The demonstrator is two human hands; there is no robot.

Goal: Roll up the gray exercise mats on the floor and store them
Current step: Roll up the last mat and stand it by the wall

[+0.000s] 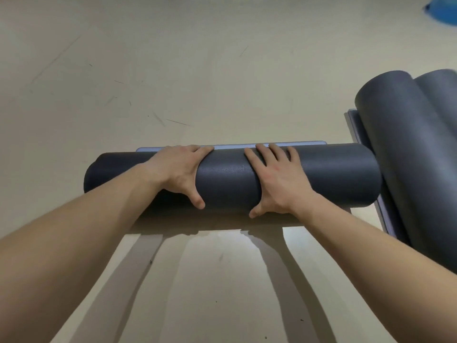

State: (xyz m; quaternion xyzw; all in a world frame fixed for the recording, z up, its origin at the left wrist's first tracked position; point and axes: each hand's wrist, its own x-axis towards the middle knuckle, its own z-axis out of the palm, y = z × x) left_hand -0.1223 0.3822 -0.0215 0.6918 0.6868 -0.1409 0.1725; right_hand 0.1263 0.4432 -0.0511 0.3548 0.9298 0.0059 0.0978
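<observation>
A thick roll of dark gray exercise mat (pixel 227 179) lies crosswise on the floor in front of me. A thin strip of its unrolled end (pixel 235 145) shows just beyond the roll. My left hand (pixel 178 172) lies flat over the roll's left half, fingers straight across the top and thumb down the near side. On the right half my right hand (pixel 274 179) presses the same way, fingers spread. Both palms rest on the roll.
Two rolled gray mats (pixel 405 149) lie side by side at the right, on a flat mat whose edge (pixel 352 125) shows. The right end of my roll nearly touches them. A blue object (pixel 442 11) sits at the far top right. Pale floor (pixel 173 70) surrounds everything.
</observation>
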